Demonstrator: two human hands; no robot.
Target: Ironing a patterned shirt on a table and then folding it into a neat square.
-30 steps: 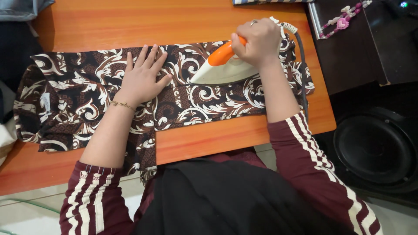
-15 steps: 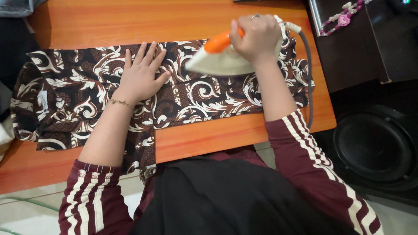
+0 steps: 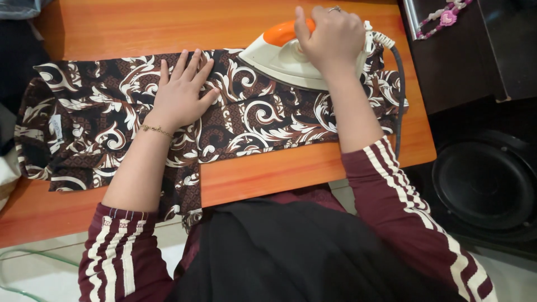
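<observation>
A dark brown garment (image 3: 100, 123) with cream scroll patterns lies flat across an orange wooden table (image 3: 168, 22). My left hand (image 3: 182, 92) presses flat on the cloth, fingers spread, a thin gold bracelet at the wrist. My right hand (image 3: 330, 36) grips the orange handle of a white electric iron (image 3: 279, 56) that rests on the far edge of the garment, its tip pointing left. A grey cord (image 3: 398, 89) runs from the iron's back down the table's right side.
A dark cabinet (image 3: 458, 61) stands to the right with a pink bead string (image 3: 442, 19) on top. A black round speaker (image 3: 484, 182) sits on the floor below it. Part of the garment hangs over the table's near edge (image 3: 187, 201).
My right hand has slid the iron away from me toward the far edge of the cloth and slightly left. My left hand has stayed flat in place.
</observation>
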